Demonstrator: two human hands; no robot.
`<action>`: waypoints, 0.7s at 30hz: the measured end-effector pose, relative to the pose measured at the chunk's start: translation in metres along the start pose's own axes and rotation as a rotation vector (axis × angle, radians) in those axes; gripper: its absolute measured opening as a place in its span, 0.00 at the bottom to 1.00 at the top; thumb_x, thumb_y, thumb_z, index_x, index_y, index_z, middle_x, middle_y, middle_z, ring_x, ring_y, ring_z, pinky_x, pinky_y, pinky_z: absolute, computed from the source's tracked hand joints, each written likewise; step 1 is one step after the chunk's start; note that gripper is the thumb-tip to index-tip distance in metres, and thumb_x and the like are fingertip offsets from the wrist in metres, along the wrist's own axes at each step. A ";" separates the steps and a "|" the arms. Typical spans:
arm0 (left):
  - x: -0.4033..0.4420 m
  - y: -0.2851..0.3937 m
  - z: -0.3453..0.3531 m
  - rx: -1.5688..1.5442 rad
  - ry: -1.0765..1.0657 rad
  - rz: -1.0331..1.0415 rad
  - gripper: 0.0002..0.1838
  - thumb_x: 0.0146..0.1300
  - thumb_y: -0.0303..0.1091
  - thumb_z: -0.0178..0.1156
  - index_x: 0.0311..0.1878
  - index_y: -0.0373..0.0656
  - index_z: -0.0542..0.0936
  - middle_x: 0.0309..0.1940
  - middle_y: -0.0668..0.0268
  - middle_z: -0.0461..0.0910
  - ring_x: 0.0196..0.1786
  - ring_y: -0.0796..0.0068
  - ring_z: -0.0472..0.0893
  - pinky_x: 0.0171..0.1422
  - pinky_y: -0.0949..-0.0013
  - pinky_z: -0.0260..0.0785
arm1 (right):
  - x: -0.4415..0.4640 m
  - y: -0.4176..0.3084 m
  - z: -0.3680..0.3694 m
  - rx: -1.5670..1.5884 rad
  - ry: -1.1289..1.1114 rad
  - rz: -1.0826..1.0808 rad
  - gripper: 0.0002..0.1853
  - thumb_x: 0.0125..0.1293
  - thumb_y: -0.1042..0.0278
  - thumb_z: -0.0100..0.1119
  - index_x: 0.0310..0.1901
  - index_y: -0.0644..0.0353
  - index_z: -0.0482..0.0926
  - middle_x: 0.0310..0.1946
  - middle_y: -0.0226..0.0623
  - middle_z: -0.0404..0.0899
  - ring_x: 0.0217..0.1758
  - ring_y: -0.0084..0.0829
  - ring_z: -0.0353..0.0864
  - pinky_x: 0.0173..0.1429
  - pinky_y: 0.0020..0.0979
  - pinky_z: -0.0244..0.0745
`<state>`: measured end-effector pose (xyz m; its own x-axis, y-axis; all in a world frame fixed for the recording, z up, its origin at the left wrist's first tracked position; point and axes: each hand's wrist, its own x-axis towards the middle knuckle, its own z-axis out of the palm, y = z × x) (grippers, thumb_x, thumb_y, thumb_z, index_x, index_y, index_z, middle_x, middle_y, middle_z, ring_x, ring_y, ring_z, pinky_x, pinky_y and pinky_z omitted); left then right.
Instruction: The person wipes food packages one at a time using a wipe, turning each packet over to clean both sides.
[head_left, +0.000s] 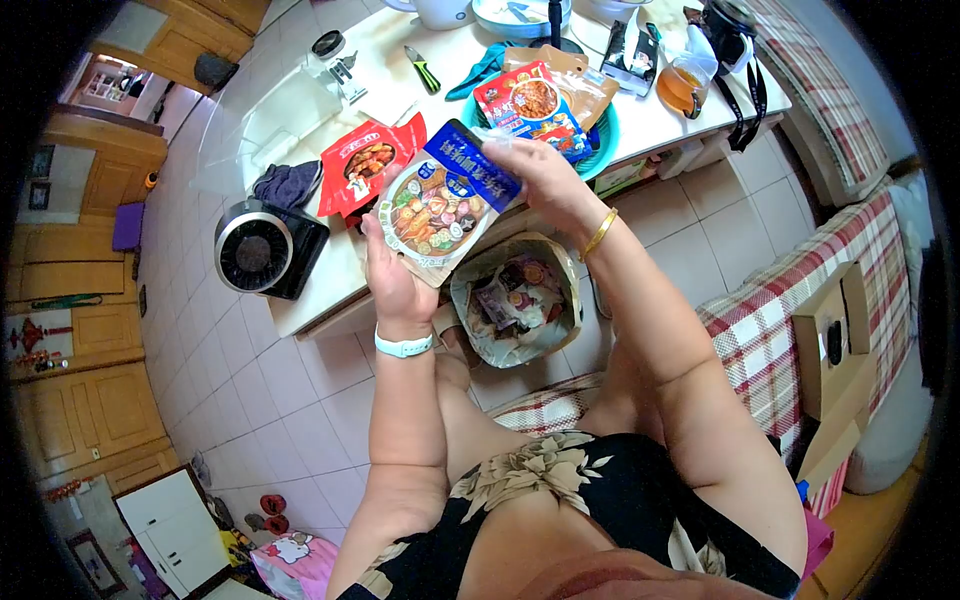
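Note:
Between my hands, over the table's front edge, is a food pouch (pixel 440 210) with a blue top and a picture of a filled bowl. My left hand (pixel 395 275) supports its lower left side, the thumb along the edge. The fingers of my right hand (pixel 535 172) close on its upper right corner, where some clear plastic shows. Behind it on the left lies a red food pouch (pixel 365 165). Just beyond my right hand, a teal basket (pixel 603 150) holds several packets, among them a red and blue pouch (pixel 535 100).
A lined waste bin (pixel 570 320) with wrappers stands below the table edge. On the white table (pixel 390 40) are a green-handled knife (pixel 425 75), a black round appliance (pixel 265 250), a dark cloth (pixel 285 185) and a jug of amber liquid (pixel 682 90). A checked sofa (pixel 770 290) is at right.

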<state>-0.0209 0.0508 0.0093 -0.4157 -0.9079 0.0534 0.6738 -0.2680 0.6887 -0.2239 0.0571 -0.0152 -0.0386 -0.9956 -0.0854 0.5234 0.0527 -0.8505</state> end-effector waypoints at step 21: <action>0.010 -0.006 -0.022 -0.300 0.009 -0.184 0.46 0.72 0.71 0.46 0.77 0.40 0.63 0.72 0.54 0.71 0.72 0.55 0.73 0.78 0.51 0.62 | -0.037 0.016 0.056 -0.907 -0.024 -0.879 0.07 0.64 0.72 0.65 0.43 0.61 0.85 0.44 0.42 0.83 0.49 0.43 0.84 0.55 0.40 0.79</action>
<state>-0.0159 0.0359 -0.0107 -0.5426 -0.8380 -0.0589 0.7380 -0.5090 0.4430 -0.1659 0.0901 0.0033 -0.0554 -0.7221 0.6895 -0.4423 -0.6014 -0.6653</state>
